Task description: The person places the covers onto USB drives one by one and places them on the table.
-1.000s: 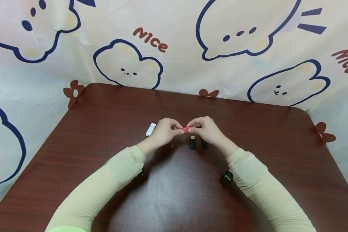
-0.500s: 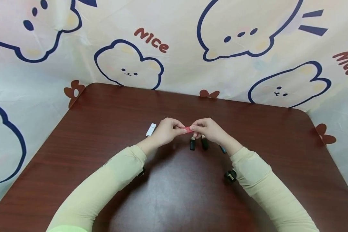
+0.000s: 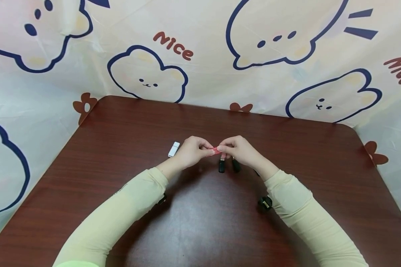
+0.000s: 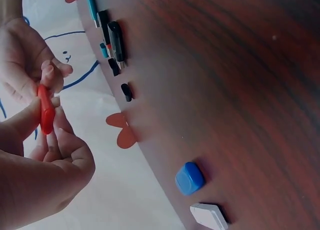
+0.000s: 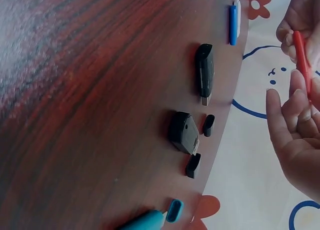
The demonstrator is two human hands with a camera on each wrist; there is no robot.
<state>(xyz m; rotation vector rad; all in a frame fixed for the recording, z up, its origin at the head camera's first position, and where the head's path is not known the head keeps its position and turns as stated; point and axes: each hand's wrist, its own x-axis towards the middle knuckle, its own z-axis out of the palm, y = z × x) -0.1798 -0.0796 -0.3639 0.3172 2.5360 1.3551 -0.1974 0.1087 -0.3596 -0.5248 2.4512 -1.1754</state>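
Both hands meet over the table and hold one small red stick (image 3: pixel 216 150), shaped like a USB flash drive. My left hand (image 3: pixel 189 151) pinches its left end between thumb and fingers. At the other end, the thumb and fingers of my right hand (image 3: pixel 238 149) pinch it too. In the left wrist view the red stick (image 4: pixel 46 112) runs between the two hands; the fingertips cover parts of it. Just below the right hand lie a black USB flash drive (image 3: pixel 222 166) and a second black flash drive (image 3: pixel 236 165), their plugs bare in the right wrist view.
A white flash drive (image 3: pixel 173 149) lies left of the left hand, with a blue one (image 4: pixel 190 179) beside it. Two loose black caps, one of them a cap (image 5: pixel 209 125) near a drive, lie on the table. A teal drive (image 5: pixel 142 221) lies by its teal cap (image 5: pixel 175 210).
The right hand and forearm have shifted slightly to the right since a second ago, with the red stick tilting a little. Both hands keep their pinch on it.
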